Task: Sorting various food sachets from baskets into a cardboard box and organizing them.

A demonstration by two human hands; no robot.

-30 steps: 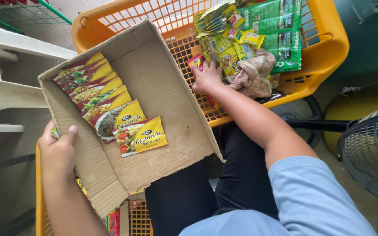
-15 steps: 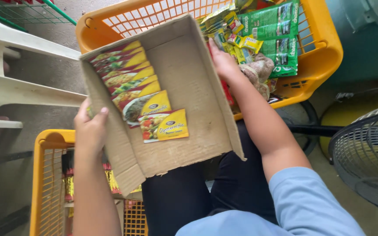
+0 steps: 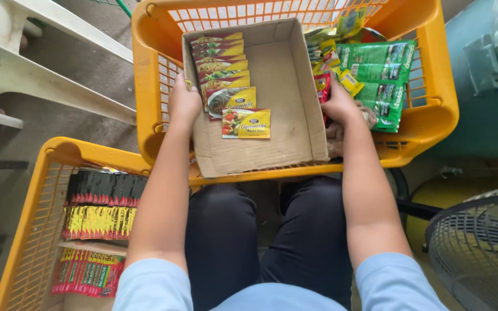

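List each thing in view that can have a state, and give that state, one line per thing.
Cardboard box: open-topped, resting in the upper orange basket, part filled.
Sachets in box: overlapping row along its left side.
Left hand: gripping the box's left wall.
Right hand: gripping the box's right wall.
Upper orange basket: holds the box and green packets.
Lower orange basket: holds sachet strips in rows.
Fan: whether it is running cannot be told.

Between the left hand [image 3: 183, 103] and the right hand [image 3: 341, 106] was a plain brown cardboard box [image 3: 283, 86] holding yellow-and-red sachets [image 3: 226, 80]. Green packets [image 3: 381, 75] lay beyond the right hand. The basket [image 3: 427, 115] was orange-yellow.
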